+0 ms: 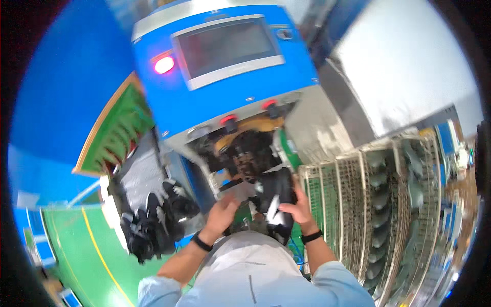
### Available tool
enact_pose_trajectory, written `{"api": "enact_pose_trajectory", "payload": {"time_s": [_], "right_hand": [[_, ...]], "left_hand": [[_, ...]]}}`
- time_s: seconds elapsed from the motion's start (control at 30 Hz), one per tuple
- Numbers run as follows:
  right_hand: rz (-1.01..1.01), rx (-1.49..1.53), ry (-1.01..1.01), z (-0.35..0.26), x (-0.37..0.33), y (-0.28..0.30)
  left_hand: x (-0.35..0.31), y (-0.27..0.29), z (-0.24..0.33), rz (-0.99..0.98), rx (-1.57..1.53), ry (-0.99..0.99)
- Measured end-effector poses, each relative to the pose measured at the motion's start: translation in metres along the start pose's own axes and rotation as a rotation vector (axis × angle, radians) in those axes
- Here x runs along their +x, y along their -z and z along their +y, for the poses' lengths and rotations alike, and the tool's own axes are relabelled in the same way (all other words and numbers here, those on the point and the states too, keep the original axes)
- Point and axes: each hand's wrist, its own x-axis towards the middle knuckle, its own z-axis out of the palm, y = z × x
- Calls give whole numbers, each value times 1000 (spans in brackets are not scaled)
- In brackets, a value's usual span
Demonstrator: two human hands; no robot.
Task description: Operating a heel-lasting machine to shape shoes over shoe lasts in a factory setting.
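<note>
The right hand (pixel 298 206) gripped a black shoe (pixel 276 202) with fingers wrapped around it, below the blue machine (pixel 225 77), while the left hand (pixel 222 214) hovered beside it, fingers loosely spread; the one-handed grip risked dropping the shoe.

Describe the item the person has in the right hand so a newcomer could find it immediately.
Start at the big blue machine with the grey window and glowing red lamp. Just below its open front, the right hand grips a black shoe upper. Unlike the black pieces piled at left, it is lifted, with a pale strip showing.
</note>
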Motion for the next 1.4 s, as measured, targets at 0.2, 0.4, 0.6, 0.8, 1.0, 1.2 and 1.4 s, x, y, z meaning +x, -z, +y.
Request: {"api": "enact_pose_trajectory", "payload": {"time_s": [0.2, 0.4, 0.6, 0.8, 1.0, 1.2, 1.4], "right_hand": [[-165, 632, -300, 8, -1, 15], [-76, 615, -302, 18, -2, 14], [37, -88, 0, -53, 30, -22], [-48, -422, 171, -73, 79, -45], [-7, -1238, 373, -72, 106, -92], [19, -1445, 430, -49, 137, -97], [127, -1371, 460, -25, 110, -132]], "left_hand": [[-18, -31, 75, -408, -257, 57], [-45, -11, 64, -396, -167, 72], [-43, -20, 58, -391, -336, 427], [6, -38, 26, -200, -499, 279], [52, -53, -10, -249, -832, 535], [76, -59, -27, -344, -1230, 538], [99, -63, -74, -90, -1137, 547]]}}
